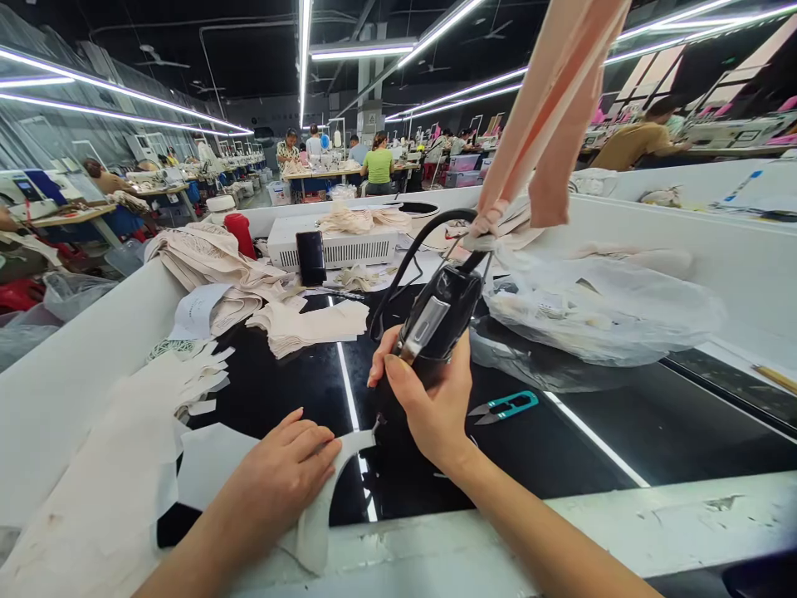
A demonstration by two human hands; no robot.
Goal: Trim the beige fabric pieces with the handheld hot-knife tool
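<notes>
My right hand [429,399] is wrapped round a black corded cutting tool [439,316], held upright with its tip down at the edge of a curved white fabric piece [324,490]. My left hand [283,473] lies flat on that piece, fingers stretched out, pressing it to the glossy black table [560,448]. The tool's black cable [404,257] loops up and back behind it.
Teal thread snips [507,405] lie right of the tool. Stacks of cut cream pieces [311,324] and white pieces [124,465] sit left. A plastic bag [598,307] lies right, peach fabric [554,108] hangs above. A white box [336,245] and phone [310,257] stand behind. Other people work at distant tables.
</notes>
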